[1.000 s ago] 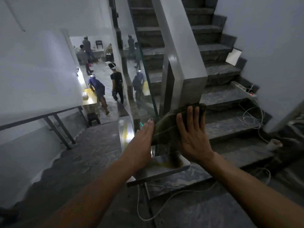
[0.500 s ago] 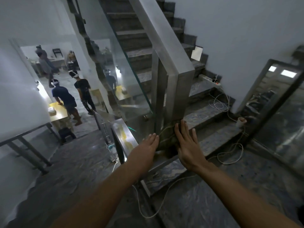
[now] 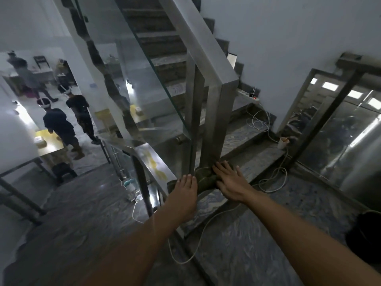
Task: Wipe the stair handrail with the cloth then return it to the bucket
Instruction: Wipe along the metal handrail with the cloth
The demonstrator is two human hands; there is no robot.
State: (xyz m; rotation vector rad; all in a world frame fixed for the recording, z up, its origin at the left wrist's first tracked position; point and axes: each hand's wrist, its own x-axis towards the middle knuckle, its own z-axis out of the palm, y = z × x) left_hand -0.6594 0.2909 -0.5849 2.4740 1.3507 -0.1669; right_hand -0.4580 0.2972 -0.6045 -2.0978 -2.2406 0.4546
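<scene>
Head view, looked down a dim stairwell landing. Saw both bare arms stretched forward and down to the foot of the steel newel post (image 3: 214,129). Found the cloth (image 3: 206,178), an olive-green rag, bunched at the base of that post, right where post met stone step (image 3: 243,162). Noted the left hand (image 3: 185,193) laid flat against the cloth's left side, fingers straight and pressed close together, tips pointing up toward the post. Noted the right hand (image 3: 231,180) flat on the cloth's right side, palm down, fingers stretched out and somewhat spread, fingertips on the cloth at the post's foot. Held the cloth sandwiched between the two palms rather than pinched in any grasp. Followed the handrail (image 3: 198,42), a broad square steel rail, sloping up and away from the post's top, with a glass panel (image 3: 132,75) beneath it on the left. Made out white cables (image 3: 270,178) looped on the steps and trailing over the landing floor. Caught a dark round shape (image 3: 365,236) at the right edge, cut off by the frame; could not tell whether it was the bucket. Glimpsed people (image 3: 59,126) standing on the lower floor, far left.
</scene>
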